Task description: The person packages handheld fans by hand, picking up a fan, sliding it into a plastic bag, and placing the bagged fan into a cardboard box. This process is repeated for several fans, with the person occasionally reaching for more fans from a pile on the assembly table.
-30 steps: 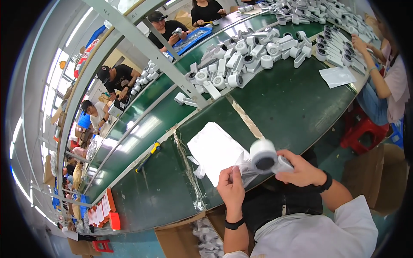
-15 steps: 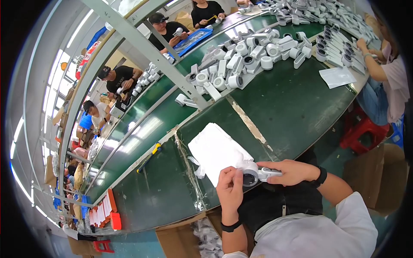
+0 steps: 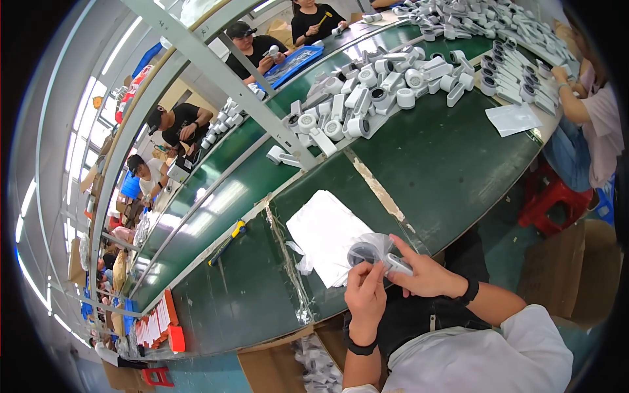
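Over the near edge of the green bench I hold a white handheld device [image 3: 398, 264] with a round, dark-faced head and a short handle. A thin clear plastic bag [image 3: 374, 241] covers its head. My right hand [image 3: 429, 276] is closed round the handle, thumb and forefinger on either side. Fingers of my left hand [image 3: 365, 291] pinch the bag's edge beside the head. Just beyond my hands lies a stack of white plastic bags [image 3: 326, 226], partly behind the device.
A large heap of similar devices [image 3: 383, 88] covers the bench ahead. A yellow-and-black screwdriver [image 3: 227, 242] lies left, near an orange box [image 3: 157, 321]. Below the edge stands an open carton [image 3: 272, 367]. A person [image 3: 593, 124] works at right, beside a red stool [image 3: 557, 196].
The device and both hands have moved slightly left and away from me over the stack. The clear bag now spreads over the head, and the right hand has tilted round the handle.
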`<state>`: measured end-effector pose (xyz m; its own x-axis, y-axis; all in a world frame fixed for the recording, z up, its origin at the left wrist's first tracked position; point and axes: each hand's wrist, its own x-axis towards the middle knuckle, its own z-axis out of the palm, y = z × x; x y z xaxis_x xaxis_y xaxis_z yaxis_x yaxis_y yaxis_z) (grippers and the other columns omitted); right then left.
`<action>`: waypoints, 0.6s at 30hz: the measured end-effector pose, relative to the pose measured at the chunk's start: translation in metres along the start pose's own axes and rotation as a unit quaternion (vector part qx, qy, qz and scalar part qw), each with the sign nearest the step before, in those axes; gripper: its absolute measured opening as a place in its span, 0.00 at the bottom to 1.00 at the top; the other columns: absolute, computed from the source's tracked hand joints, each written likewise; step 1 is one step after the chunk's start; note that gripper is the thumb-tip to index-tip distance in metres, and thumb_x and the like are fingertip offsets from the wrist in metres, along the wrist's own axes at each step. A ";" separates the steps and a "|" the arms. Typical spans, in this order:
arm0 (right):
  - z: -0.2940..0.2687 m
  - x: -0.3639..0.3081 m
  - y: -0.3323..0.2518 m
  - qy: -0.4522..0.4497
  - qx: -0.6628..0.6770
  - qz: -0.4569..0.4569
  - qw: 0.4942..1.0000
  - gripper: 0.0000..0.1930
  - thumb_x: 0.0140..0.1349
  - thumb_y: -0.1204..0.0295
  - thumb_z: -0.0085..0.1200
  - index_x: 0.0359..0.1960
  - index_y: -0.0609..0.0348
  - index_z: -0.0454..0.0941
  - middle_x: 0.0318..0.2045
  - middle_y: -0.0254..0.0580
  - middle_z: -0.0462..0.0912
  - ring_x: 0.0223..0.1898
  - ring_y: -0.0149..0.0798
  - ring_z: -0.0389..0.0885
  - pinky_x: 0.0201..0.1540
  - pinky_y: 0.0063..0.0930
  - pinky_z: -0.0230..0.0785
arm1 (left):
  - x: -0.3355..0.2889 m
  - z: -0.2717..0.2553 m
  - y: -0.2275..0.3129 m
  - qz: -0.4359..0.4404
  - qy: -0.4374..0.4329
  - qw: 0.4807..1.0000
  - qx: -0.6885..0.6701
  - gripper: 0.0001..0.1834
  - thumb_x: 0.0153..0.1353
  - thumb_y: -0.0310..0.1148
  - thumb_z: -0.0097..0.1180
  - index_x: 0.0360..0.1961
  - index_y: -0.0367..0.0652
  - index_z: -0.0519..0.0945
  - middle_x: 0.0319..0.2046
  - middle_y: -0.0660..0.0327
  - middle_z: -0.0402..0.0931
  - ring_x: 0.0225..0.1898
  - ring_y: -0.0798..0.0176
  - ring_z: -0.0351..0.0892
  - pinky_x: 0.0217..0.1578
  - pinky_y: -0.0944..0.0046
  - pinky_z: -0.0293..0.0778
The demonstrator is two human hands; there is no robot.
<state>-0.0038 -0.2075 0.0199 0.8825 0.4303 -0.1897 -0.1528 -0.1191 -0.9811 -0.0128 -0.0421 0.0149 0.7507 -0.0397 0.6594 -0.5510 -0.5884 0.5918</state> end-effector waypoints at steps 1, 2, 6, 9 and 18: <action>0.001 0.000 0.000 -0.007 -0.002 0.000 1.000 0.45 0.64 0.71 0.54 0.73 0.53 0.33 0.30 0.40 0.79 0.21 0.29 0.79 0.25 0.22 0.73 | 0.002 -0.003 0.000 0.004 0.017 1.000 0.012 0.09 0.54 0.18 0.62 0.37 0.36 0.83 0.34 0.56 0.75 0.28 0.62 0.78 0.28 0.69 0.74; 0.002 0.001 0.000 -0.003 -0.027 -0.011 1.000 0.46 0.64 0.71 0.54 0.73 0.52 0.30 0.30 0.40 0.79 0.21 0.29 0.79 0.25 0.22 0.73 | 0.004 -0.006 0.000 0.007 0.034 0.999 0.025 0.09 0.53 0.17 0.61 0.36 0.36 0.83 0.35 0.55 0.75 0.29 0.62 0.79 0.28 0.68 0.75; 0.002 0.010 0.009 0.034 -0.036 -0.030 0.998 0.50 0.60 0.72 0.54 0.72 0.54 0.25 0.40 0.54 0.82 0.25 0.43 0.84 0.34 0.34 0.78 | 0.007 -0.013 0.005 0.050 -0.132 0.989 -0.039 0.12 0.50 0.17 0.58 0.38 0.38 0.80 0.39 0.55 0.75 0.32 0.57 0.80 0.31 0.63 0.77; 0.006 0.018 0.019 0.126 -0.074 -0.248 0.958 0.46 0.61 0.75 0.53 0.74 0.57 0.33 0.50 0.47 0.79 0.47 0.44 0.80 0.47 0.32 0.74 | 0.001 -0.005 0.013 0.061 -0.171 0.976 -0.121 0.17 0.48 0.16 0.56 0.41 0.40 0.79 0.43 0.56 0.74 0.32 0.57 0.81 0.31 0.63 0.78; 0.005 0.011 0.017 0.087 0.228 -0.102 0.964 0.14 0.72 0.65 0.46 0.52 0.58 0.69 0.38 0.33 0.78 0.37 0.24 0.77 0.36 0.16 0.70 | -0.030 -0.005 -0.001 -0.112 0.036 0.956 -0.268 0.33 0.50 0.24 0.68 0.58 0.41 0.70 0.53 0.57 0.66 0.41 0.65 0.71 0.35 0.69 0.72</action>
<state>0.0014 -0.2003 0.0007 0.9703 0.2409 -0.0204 -0.1126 0.3754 -0.9200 -0.0366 -0.0364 -0.0034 0.8557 0.1060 0.5065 -0.5010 -0.0755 0.8621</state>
